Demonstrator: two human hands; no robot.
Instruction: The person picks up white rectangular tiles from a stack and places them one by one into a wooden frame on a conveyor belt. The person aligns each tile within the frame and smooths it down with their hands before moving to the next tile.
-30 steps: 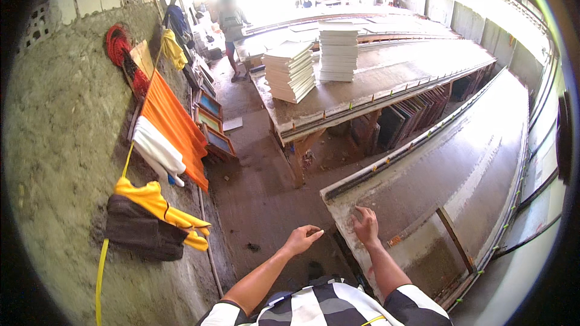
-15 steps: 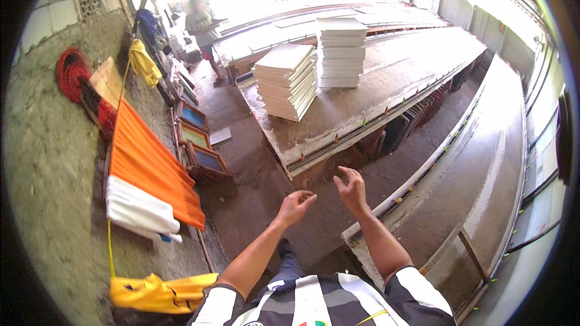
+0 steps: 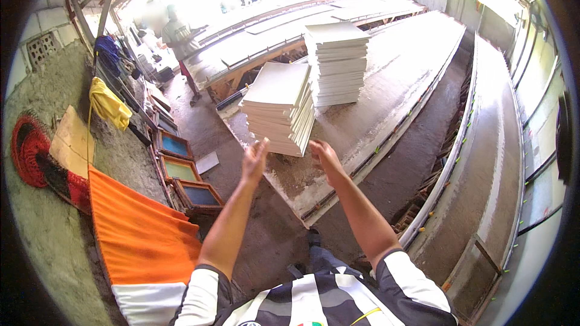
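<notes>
My left hand is raised by the near left corner of a tall stack of white flat sheets on the long table. On the stack's near right side is my right hand, its fingers stretched toward the edges of the sheets. Both hands hold nothing, with their fingers apart. Whether the fingertips touch the stack I cannot tell. Whether the sheets are cloth or board does not show. Just behind stands a second, similar stack.
The long table ends in a corner before me. Another long table runs along the right. Wood-framed screens lean at the left wall, near an orange cloth and a yellow cloth on a line. A person stands far left.
I have stepped forward to the table, so the stacks are closer. My hands have moved apart and forward, from the table's corner to either side of the near stack.
</notes>
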